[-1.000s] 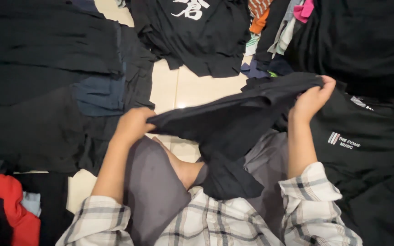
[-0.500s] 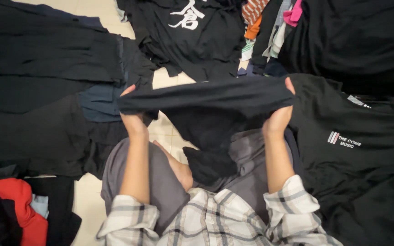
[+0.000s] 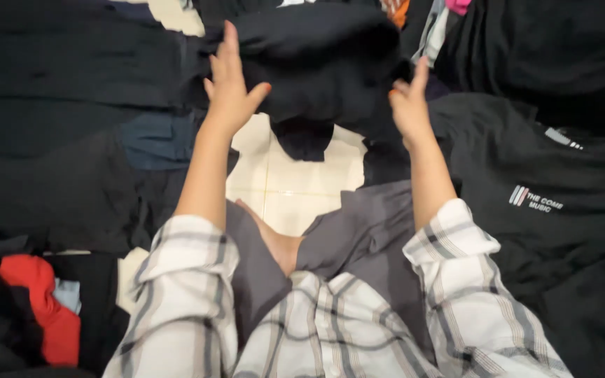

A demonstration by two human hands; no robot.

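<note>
We see both arms in plaid sleeves stretched forward over a tiled floor (image 3: pixel 285 189) strewn with dark clothes. The left hand (image 3: pixel 231 91) lies flat with fingers spread apart on the near left edge of a folded black garment (image 3: pixel 316 63), which sits at the far end of the bare tile patch. The right hand (image 3: pixel 409 105) presses its near right edge, fingers loosely apart, gripping nothing. A black printed shirt (image 3: pixel 526 182) lies right; a red garment (image 3: pixel 36 301) sits near left
</note>
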